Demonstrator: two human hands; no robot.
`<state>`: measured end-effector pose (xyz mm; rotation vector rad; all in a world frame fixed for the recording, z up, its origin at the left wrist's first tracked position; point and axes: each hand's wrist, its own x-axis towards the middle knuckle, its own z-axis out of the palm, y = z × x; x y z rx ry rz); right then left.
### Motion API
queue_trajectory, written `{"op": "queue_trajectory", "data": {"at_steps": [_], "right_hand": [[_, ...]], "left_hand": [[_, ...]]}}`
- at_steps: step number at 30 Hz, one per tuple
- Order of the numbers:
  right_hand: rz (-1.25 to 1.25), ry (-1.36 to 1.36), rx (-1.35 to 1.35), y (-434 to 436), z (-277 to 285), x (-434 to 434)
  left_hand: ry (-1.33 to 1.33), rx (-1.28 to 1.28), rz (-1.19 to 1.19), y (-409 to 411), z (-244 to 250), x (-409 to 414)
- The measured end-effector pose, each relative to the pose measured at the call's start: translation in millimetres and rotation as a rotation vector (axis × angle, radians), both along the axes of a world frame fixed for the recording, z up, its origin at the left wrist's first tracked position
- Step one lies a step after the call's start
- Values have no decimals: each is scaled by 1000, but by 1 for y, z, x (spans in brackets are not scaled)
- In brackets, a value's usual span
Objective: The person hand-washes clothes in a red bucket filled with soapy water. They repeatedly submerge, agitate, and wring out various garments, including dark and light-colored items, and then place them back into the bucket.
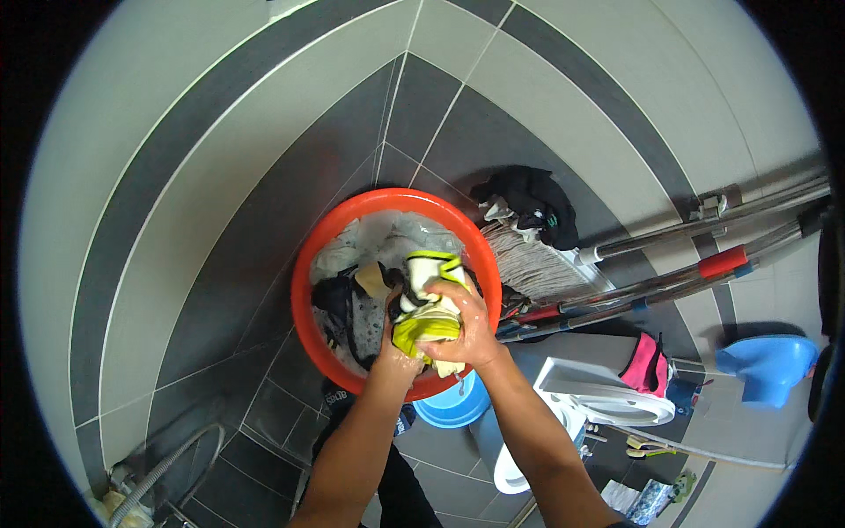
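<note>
My left hand point(396, 336) and my right hand point(470, 327) grip a wet, bunched garment point(429, 323) in white and yellow-green with black trim. Both hold it over a round orange-red plastic tub point(305, 277). Water drips from the cloth below my right hand. Inside the tub, dark wet clothing point(332, 300) lies on the left in sudsy water point(368, 323). Light grey clothing point(422, 228) is heaped along its far side. A beige piece point(371, 280), whose kind I cannot tell, is next to my left hand.
Right of the tub, a string mop point(528, 267) leans by the wall with black clothing point(538, 204) on it. Metal poles point(660, 290) extend rightward. A blue basin point(455, 402) sits below the tub. A pink cloth point(642, 366) and a shower hose point(152, 475) are farther off.
</note>
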<state>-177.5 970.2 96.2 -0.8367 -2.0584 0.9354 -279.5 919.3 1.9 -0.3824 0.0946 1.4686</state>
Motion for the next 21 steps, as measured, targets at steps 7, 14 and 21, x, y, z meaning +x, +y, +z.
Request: {"op": "queue_trajectory", "data": {"at_steps": [7, 14, 21], "right_hand": [[-865, 719, -842, -13, -55, -19], [-292, 1182, -1641, 6, -69, -10], [-345, 765, -1758, 38, -24, 0]], "left_hand": [[1401, -439, 178, 42, 24, -1], [2324, 590, 284, 58, 57, -35], [2407, 1249, 293, 88, 139, -48]]}}
